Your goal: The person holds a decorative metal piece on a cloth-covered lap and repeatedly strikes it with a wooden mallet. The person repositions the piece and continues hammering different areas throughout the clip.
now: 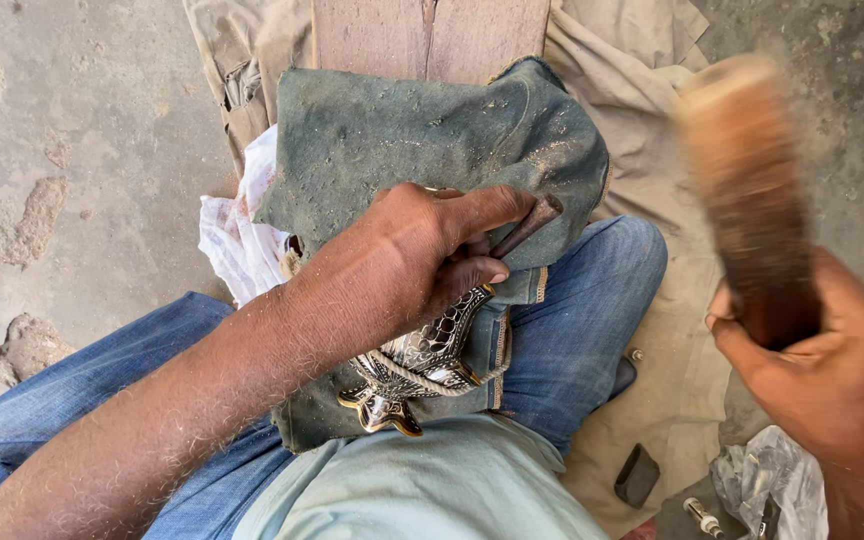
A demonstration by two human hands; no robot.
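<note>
right hand (pixel 837 375), closest to the lens, grips a blurred wooden mallet (pixel 752 190) raised at the right. left hand (pixel 422 260) pinches a dark metal punch (pixel 527 225), tip pressed at a slant onto an ornate silver-and-gold metal piece (pixel 422 365). that piece lies on a dusty green cloth (pixel 402 130) across the person's jeans-clad lap.

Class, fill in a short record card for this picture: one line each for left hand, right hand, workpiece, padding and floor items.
Left hand: pinches a thin metal punch against the workpiece
Right hand: grips a raised wooden mallet, blurred
Workpiece: engraved silver-and-gold metal piece on the lap
Padding: dusty green cloth under it
Floor items: small dark block, crumpled plastic
</note>
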